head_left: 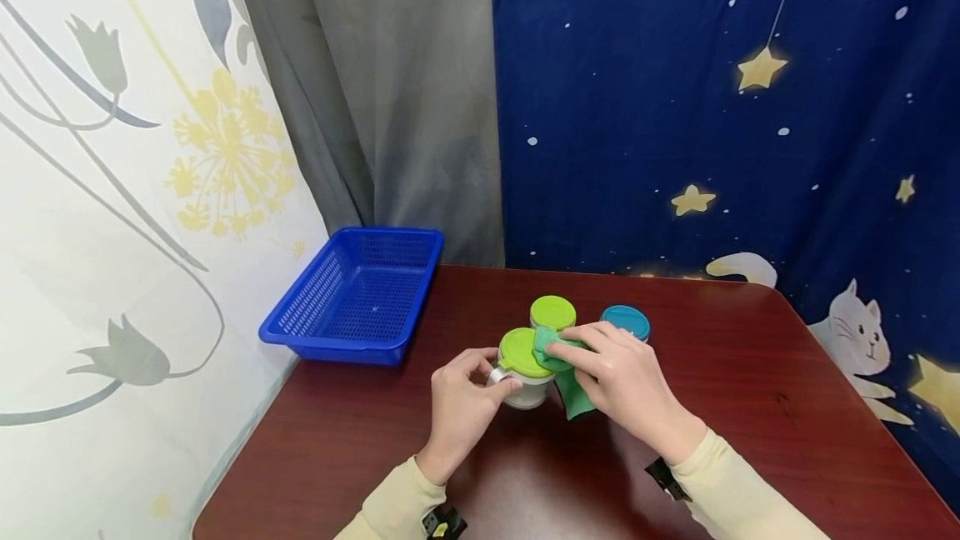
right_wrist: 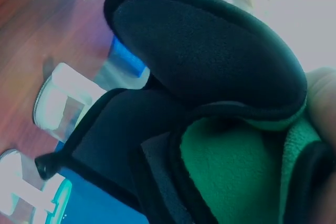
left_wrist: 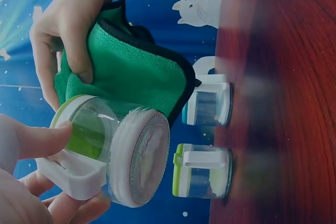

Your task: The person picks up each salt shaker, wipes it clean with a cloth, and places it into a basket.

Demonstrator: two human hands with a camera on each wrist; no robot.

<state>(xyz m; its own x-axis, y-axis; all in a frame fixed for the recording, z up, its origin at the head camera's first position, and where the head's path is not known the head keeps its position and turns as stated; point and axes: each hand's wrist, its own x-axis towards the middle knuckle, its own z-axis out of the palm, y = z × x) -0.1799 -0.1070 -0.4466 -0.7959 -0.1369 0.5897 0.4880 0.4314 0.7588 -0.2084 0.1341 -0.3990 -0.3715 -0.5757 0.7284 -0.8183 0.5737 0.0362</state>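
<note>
A: Starting at the left, what do we see?

B: We see a blue basket (head_left: pixel 352 294) at the table's (head_left: pixel 750 407) back left corner, well apart from our hands. Next, our left hand (head_left: pixel 459 407) curls its fingers and thumb around the near jar (head_left: pixel 523 373), gripping its clear body and white handle.

A: Where does that jar sit?

B: Near the middle of the dark red table. The left wrist view shows its base raised off the wood, tilted in our grip. Its lime lid (head_left: pixel 522 352) is on.

A: And further right?

B: Our right hand (head_left: pixel 622 386) pinches a green cloth (head_left: pixel 564 365) and presses it onto that lid's right edge; the cloth's loose end hangs beside the jar. Just behind stand a second lime-lidded jar (head_left: pixel 552 312) and, to its right, a teal-lidded jar (head_left: pixel 626 321), both upright on the table.
</note>
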